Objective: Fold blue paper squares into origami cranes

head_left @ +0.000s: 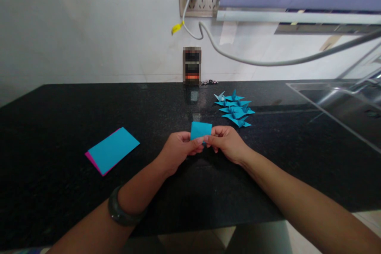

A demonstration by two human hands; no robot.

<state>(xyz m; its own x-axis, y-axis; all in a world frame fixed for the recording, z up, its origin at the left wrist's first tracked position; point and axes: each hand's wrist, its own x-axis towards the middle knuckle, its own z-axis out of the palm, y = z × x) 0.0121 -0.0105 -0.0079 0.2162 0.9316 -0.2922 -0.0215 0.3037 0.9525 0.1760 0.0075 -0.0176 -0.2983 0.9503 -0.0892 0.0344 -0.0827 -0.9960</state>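
Between my two hands is a small folded square of blue paper [201, 130], held up over the dark counter. My left hand [181, 146] pinches its lower left part, the thumb lying across the front. At the lower right edge, my right hand [226, 141] grips the same paper with thumb and fingers, and the two thumb tips nearly meet. Just beyond my right hand sit several folded blue paper cranes [236, 111] in a cluster, along with one paler crane [220, 97]. To the left lies a stack of flat paper sheets [113, 151], blue on top with pink beneath.
A blurred-out upright object [192, 66] leans at the wall beside a beaded string [209, 82]. A metal sink [351, 103] is set into the counter [74, 111] at right. A grey cable [268, 63] droops from the wall socket [205, 0].
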